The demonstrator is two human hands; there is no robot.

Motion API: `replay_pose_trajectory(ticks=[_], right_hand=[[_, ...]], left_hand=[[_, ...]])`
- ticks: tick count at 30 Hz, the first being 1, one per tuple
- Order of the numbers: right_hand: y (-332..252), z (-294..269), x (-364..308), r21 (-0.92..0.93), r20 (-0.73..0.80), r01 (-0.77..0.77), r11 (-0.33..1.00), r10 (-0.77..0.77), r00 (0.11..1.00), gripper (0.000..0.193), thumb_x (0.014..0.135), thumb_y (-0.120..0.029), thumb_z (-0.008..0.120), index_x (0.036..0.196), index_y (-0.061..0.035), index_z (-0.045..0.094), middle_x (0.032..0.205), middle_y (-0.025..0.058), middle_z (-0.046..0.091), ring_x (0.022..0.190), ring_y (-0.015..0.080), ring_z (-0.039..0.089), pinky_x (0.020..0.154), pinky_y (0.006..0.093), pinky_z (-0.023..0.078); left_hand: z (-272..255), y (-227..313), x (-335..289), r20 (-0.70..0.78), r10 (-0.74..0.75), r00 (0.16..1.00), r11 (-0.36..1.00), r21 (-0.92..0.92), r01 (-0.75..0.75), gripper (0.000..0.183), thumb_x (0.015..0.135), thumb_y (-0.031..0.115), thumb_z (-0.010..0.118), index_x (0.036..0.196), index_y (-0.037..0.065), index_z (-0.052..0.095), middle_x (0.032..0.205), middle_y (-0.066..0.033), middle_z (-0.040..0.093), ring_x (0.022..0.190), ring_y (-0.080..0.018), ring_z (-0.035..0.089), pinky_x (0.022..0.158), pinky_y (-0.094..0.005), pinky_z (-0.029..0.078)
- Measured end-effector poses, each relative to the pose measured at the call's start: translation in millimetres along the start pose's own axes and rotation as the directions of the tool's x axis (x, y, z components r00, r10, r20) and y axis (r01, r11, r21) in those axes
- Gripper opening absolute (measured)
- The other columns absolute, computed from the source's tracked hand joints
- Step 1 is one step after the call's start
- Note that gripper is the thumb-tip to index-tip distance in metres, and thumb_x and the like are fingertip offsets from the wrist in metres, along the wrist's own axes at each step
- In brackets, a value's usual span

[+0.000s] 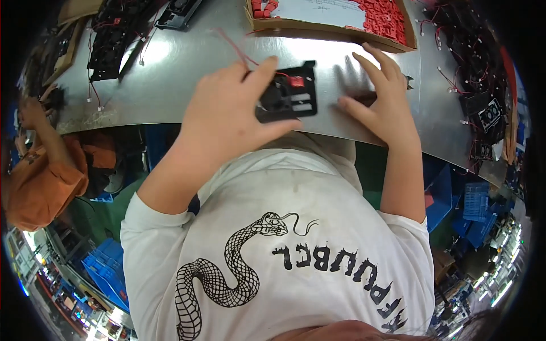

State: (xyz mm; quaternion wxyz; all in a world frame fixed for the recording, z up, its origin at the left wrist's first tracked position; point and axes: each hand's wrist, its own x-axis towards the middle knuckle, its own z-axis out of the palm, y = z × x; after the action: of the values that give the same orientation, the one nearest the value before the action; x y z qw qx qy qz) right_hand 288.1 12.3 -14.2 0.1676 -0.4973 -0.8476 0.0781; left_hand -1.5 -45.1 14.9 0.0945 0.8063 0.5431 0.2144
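fingers of the left hand grip one edge of a black fan housing above the bench; right hand beside it, fingers spread wide, nothing visible in them. progress, judged: one red plastic piece already on this housing, seating unclear. many loose red pieces left in the carton; wired fan units at left, a parts heap at right, completeness unreadable.

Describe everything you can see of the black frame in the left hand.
The black frame is roughly rectangular and looks like plastic, with a tab at its upper right corner and two pale slots low on its right side. A small red piece sits above them. The left hand grips and hides its left end. It appears held, slightly tilted, over the metal table, apart from the right hand.
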Motion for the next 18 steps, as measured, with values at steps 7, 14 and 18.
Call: replay_pose_trajectory(ticks=[7, 14, 18], right_hand=[[-61.0, 17.0, 0.7, 0.363, -0.041, 0.143, 0.921, -0.138, 0.990, 0.069, 0.074, -0.017, 0.084, 0.136, -0.0028, 0.059, 0.136, 0.0143, 0.058, 0.124, 0.0330, 0.057, 0.103, 0.0417, 0.047], [-68.4, 15.4, 6.5, 0.759, -0.059, 0.120, 0.640, -0.115, 0.992, 0.031, 0.081, -0.009, 0.079, 0.111, 0.0000, 0.072, 0.092, 0.0096, 0.068, 0.078, 0.0153, 0.063, 0.068, 0.0281, 0.050], [-64.5, 21.2, 1.8, 0.745, -0.118, 0.195, 0.638, -0.163, 0.980, 0.026, 0.081, -0.006, 0.077, 0.106, 0.0007, 0.073, 0.083, 0.0072, 0.068, 0.069, 0.0139, 0.059, 0.061, 0.0273, 0.046]], left_hand=[[-4.4, -12.8, -10.0, 0.000, -0.021, 1.000, 0.991, -0.131, 0.021, 0.090, 0.066, 0.058, 0.087, 0.136, 0.008, 0.059, 0.088, -0.0174, 0.063, 0.081, -0.0359, 0.063, 0.075, -0.0437, 0.051], [2.9, -1.7, -15.2, -0.042, 0.094, 0.995, 0.958, -0.268, -0.102, 0.101, 0.061, 0.054, 0.091, 0.142, 0.006, 0.055, 0.095, -0.0148, 0.062, 0.083, -0.0327, 0.059, 0.078, -0.0417, 0.049], [3.7, -1.1, -19.2, -0.004, 0.078, 0.997, 0.952, -0.297, -0.076, 0.102, 0.059, 0.052, 0.091, 0.142, 0.006, 0.054, 0.099, -0.0151, 0.063, 0.087, -0.0328, 0.060, 0.082, -0.0418, 0.049]])
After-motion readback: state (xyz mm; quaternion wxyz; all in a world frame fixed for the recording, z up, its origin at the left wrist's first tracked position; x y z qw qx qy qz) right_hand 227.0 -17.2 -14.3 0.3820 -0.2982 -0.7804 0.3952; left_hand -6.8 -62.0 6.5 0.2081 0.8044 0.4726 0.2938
